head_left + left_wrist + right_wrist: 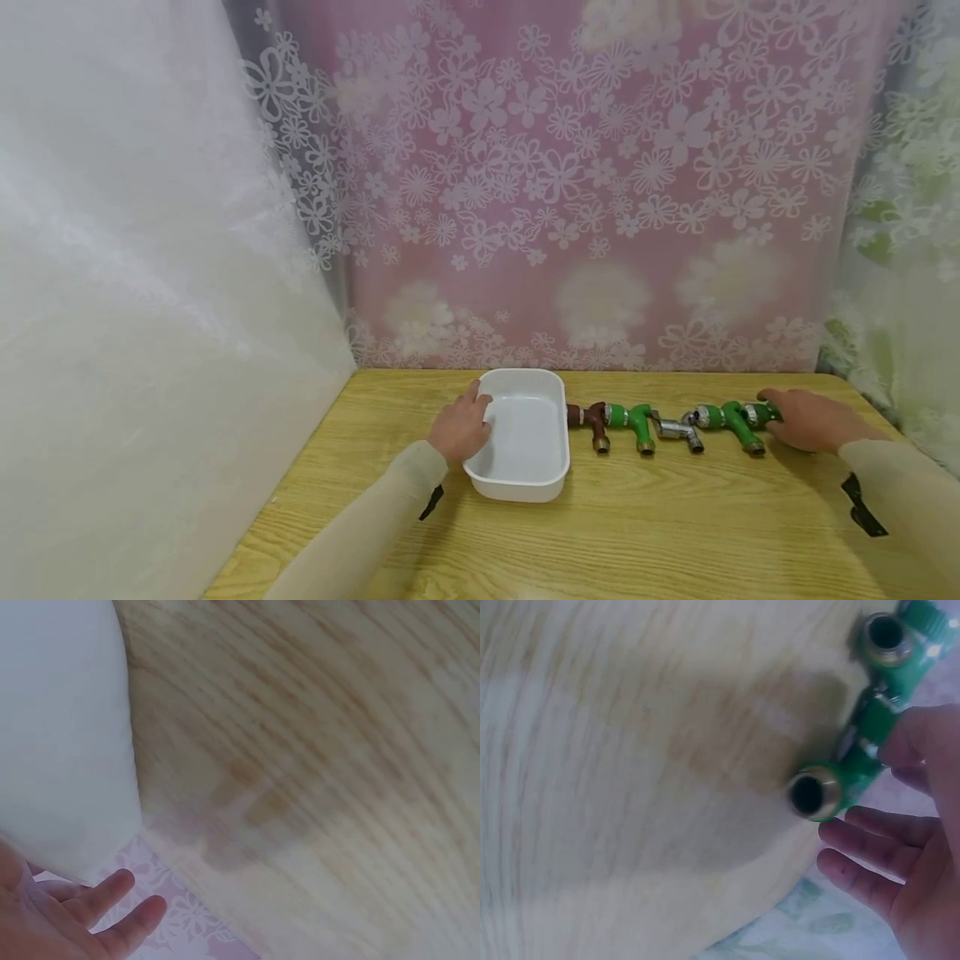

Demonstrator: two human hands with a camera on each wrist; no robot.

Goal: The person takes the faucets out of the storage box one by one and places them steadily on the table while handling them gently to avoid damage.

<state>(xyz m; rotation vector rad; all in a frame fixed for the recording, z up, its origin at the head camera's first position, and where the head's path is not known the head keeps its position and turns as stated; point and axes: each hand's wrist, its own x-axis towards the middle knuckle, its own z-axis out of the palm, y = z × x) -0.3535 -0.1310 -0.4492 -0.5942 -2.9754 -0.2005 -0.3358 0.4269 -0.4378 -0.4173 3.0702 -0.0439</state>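
Note:
A white plastic basin (522, 492) stands on the wooden table. My left hand (460, 425) holds its left rim; in the left wrist view two fingers (131, 922) stretch out beside the basin's outer wall (64, 727). Right of the basin runs a row of taps: a brown tap (597, 423), a green tap (640, 425), a silver tap (677, 428), another green tap (738, 423) and a green tap (859, 772) at the far right end. My right hand (813, 419) pinches that last tap with thumb and index finger, its other fingers loose, and partly hides it in the head view.
The wooden table (637, 533) ends at a pink flowered curtain (525, 208) behind. A white sheet (150, 292) hangs on the left, and a green-patterned curtain (900, 292) on the right. The leftmost tap sits close against the basin's right side.

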